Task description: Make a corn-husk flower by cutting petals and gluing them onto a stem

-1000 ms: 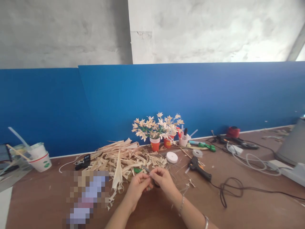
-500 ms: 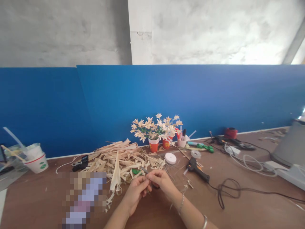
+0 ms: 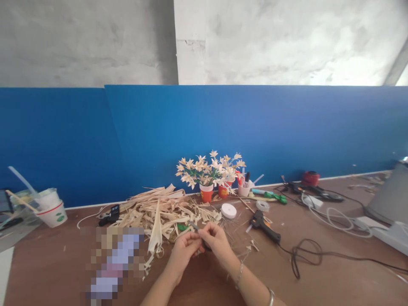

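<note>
My left hand (image 3: 186, 250) and my right hand (image 3: 215, 240) meet low in the middle of the view, over the brown table. Both have their fingers pinched together. What they hold between the fingertips is too small to make out. Just beyond the fingers lie a grey metal tip and a green item (image 3: 182, 227). A heap of dried, pale husk strips (image 3: 165, 212) spreads behind and to the left of my hands. Behind it, pale star-shaped flowers (image 3: 204, 166) stand in a red cup (image 3: 206, 194).
A white tape roll (image 3: 228, 210) and a black glue gun (image 3: 266, 228) lie right of my hands, with a looped black cable. White cables and a power strip (image 3: 382, 233) are farther right. A white cup (image 3: 53, 213) stands at left. A blue panel (image 3: 255, 127) borders the table.
The camera view has shifted slightly. My hands remain together in nearly the same place, with the right hand's fingers slightly higher.
</note>
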`<state>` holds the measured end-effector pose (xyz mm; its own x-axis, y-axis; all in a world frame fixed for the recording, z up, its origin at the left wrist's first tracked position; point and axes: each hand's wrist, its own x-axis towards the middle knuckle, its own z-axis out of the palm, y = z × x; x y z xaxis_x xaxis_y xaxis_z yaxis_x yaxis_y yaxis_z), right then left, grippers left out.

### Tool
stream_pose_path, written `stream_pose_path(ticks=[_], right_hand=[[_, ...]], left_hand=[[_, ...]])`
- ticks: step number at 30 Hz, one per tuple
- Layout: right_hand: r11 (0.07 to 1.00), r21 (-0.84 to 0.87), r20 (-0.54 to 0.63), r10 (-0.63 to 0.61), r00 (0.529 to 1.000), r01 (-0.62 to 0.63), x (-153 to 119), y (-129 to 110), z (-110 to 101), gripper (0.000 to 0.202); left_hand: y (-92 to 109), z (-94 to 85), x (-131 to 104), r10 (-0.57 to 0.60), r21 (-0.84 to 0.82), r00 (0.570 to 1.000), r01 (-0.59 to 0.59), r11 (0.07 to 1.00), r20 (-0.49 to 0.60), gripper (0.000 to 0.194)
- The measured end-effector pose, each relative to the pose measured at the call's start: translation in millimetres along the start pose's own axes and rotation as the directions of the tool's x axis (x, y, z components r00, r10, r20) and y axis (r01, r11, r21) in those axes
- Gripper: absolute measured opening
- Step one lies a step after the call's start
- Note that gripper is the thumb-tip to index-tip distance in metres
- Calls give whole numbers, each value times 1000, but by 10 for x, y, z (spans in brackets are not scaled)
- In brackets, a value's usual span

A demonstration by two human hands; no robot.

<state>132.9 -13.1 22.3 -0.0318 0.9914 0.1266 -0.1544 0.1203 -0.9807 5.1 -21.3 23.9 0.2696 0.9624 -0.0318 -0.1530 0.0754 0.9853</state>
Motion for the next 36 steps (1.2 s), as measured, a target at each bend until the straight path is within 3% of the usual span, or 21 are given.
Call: stream_pose_path(ticks=[6, 11, 14, 16, 17, 18, 22, 25, 30, 36], right_hand=[[999, -28, -61, -34, 998, 32, 17, 20, -31, 39], [1000, -7, -69, 12, 998, -12, 16, 5, -12, 38], [982, -179, -54, -77, 996, 67, 83, -130, -119, 33], [882, -454, -96, -185, 978, 123, 149, -296, -309, 31], [760, -646, -136, -205, 969, 70, 179, -390, -441, 28], [576, -816, -192, -190, 963, -49, 199, -482, -590, 26], [312, -882, -407, -127, 905, -353, 155, -715, -1206, 25], [135, -854, -516, -91, 851, -503, 48, -687, -1482, 28], [-6, -841, -540, -58, 839, -541, -16, -488, -1579, 33], [-14, -863, -503, -76, 861, -505, 25, -347, -1679, 38]], left_hand=[[-19, -10, 15, 39, 99, 999, -37, 994, -23, 28], [12, -20, -3, 128, 166, 990, -117, 979, -61, 23], [-10, -49, 12, 137, 192, 985, -115, 975, -102, 21], [-35, -72, 29, 145, 218, 980, -112, 969, -139, 21], [-43, -80, 36, 153, 225, 976, -115, 967, -157, 21], [-47, -84, 41, 159, 230, 973, -119, 966, -168, 21], [-17, -65, 29, 171, 237, 970, -127, 963, -174, 22], [12, -41, 12, 162, 235, 972, -120, 965, -170, 23], [1, -44, 17, 159, 246, 975, -118, 962, -155, 27], [-15, -71, 31, 158, 245, 974, -115, 963, -163, 28]])
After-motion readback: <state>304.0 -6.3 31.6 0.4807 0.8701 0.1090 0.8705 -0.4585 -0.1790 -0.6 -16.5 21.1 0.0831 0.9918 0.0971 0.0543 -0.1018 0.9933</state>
